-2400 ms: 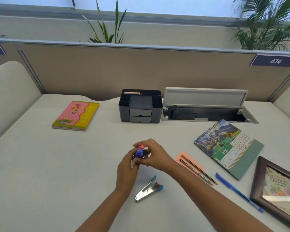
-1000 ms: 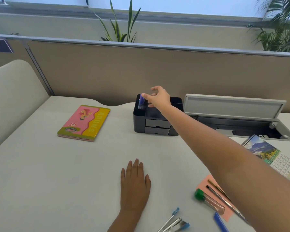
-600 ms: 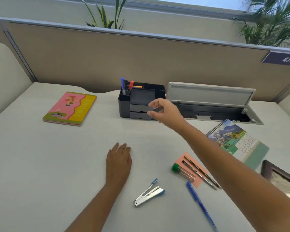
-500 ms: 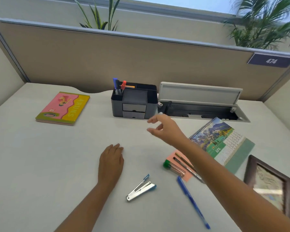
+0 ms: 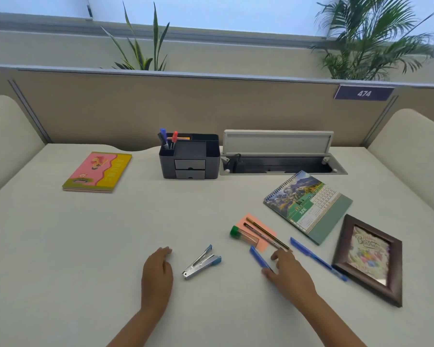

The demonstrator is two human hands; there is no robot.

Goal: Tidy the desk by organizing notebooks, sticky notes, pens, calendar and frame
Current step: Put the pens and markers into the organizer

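My right hand (image 5: 290, 272) rests low on the desk with fingers spread over a blue pen (image 5: 258, 256), touching it; the pen still lies flat. My left hand (image 5: 157, 274) lies palm down, holding nothing. Beyond the pen lies an orange sticky note (image 5: 246, 222) with two thin pens (image 5: 266, 232) and a green-capped tube (image 5: 242, 235) on it. A second blue pen (image 5: 316, 257) lies beside the brown picture frame (image 5: 368, 256). The spiral calendar (image 5: 308, 205) lies flat at the right. A pink and yellow notebook (image 5: 97, 171) sits far left.
A black organizer (image 5: 189, 156) at the back holds a blue marker (image 5: 164, 136) and a red marker (image 5: 174, 138). A stapler (image 5: 202, 262) lies between my hands. An open cable hatch (image 5: 278, 154) is set into the desk behind the calendar. Partition walls ring the desk.
My right hand left the markers in the organizer, drew back toward me and dropped onto the blue pen. My left hand stayed flat on the desk.
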